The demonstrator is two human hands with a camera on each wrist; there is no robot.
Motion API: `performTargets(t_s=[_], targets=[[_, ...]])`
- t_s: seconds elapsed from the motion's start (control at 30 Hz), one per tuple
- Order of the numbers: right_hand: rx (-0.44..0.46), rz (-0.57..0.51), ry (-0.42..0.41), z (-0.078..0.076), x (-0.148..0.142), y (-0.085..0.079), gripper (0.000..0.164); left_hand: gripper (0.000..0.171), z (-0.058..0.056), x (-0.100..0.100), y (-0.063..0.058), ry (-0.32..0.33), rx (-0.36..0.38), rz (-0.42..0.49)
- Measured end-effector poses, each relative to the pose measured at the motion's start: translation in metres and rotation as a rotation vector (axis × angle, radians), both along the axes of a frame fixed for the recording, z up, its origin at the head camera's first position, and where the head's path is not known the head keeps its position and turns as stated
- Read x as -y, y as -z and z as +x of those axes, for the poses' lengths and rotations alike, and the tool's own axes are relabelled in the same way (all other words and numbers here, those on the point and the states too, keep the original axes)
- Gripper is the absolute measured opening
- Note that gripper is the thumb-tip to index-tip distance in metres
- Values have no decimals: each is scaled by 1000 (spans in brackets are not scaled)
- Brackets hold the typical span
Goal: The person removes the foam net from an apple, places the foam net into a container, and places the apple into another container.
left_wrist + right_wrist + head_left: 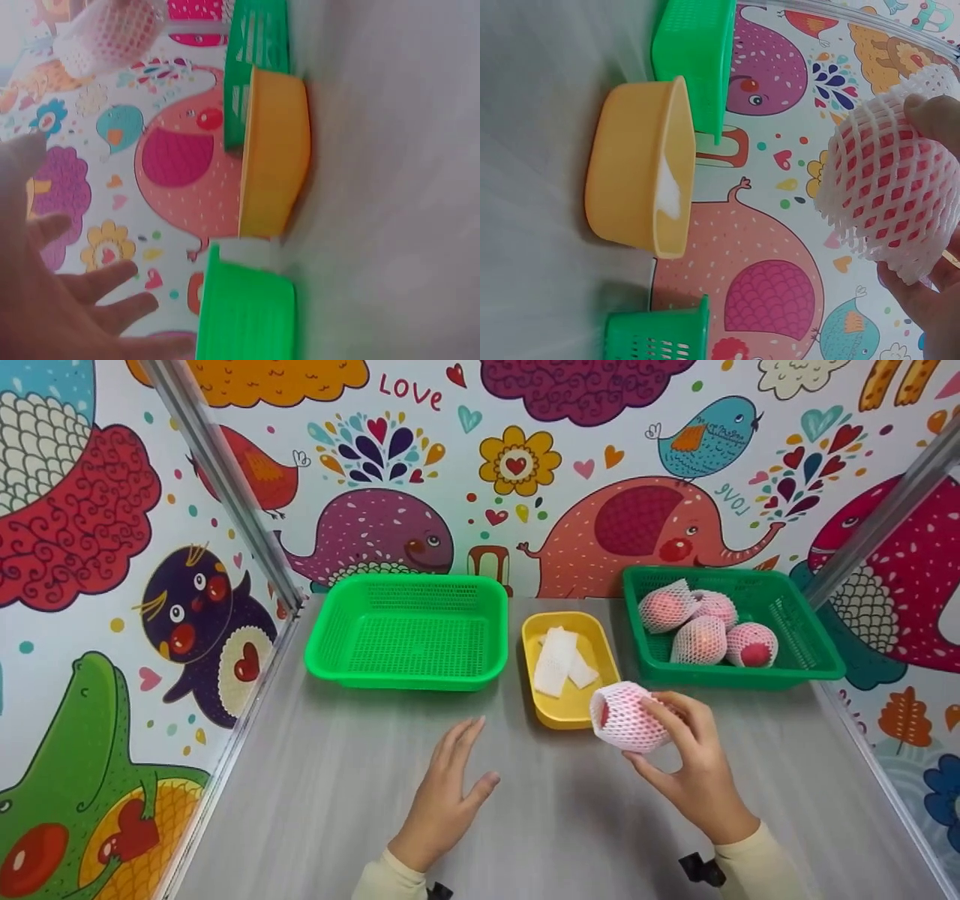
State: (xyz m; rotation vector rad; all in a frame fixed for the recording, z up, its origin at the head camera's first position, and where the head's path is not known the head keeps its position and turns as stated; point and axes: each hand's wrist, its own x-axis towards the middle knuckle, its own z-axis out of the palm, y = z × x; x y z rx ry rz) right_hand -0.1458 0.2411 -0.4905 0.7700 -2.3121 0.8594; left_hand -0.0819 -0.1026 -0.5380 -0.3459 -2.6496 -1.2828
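while the right grip (697, 772) clasps a netted fruit (630, 718), left grip (444, 799) unclenched, yellow tub (561, 709) nearby

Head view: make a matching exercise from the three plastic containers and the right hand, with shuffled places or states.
1. Bright green rectangular plastic basket
2. Yellow rectangular plastic tub
3. Dark green rectangular plastic basket
4. Right hand

A. holds four round red fruits in white foam netting
B. grips one netted red fruit
C. stands leftmost among the containers
D. holds flat white pieces

Pairs: 1-C, 2-D, 3-A, 4-B
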Motion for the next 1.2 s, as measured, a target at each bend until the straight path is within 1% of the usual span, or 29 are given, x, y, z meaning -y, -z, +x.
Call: performTargets(t_s=[0.1,0.2,0.3,0.4,0.53,0.63,0.73,0.8,1.0,1.03,1.1,1.2], targets=[[11,-6,-11,5,4,4,97,68,-3,-15,-6,-13,-5,60],[23,-17,-31,11,10,7,98,67,-6,-29,-13,-5,12,152],[28,-20,-48,16,16,8,98,67,-8,-42,-20,30,48,239],[27,-13,-65,19,22,9,97,67,-8,-53,-26,84,79,304],[11,-5,-99,22,28,16,98,68,-7,-64,-26,143,106,345],[7,19,-116,24,31,24,99,68,-7,-70,-22,169,104,346],[15,49,-125,26,34,34,99,70,-8,-75,-15,177,100,337],[56,72,-119,29,36,40,99,71,-8,-77,-9,170,108,329],[97,126,-84,37,46,66,100,77,-6,-81,10,119,204,294],[92,128,-82,39,47,71,99,78,-6,-81,14,113,223,286],[113,127,-78,41,49,81,98,78,-6,-81,21,107,253,269],[152,135,-71,44,52,94,95,76,-5,-81,32,100,275,226]])
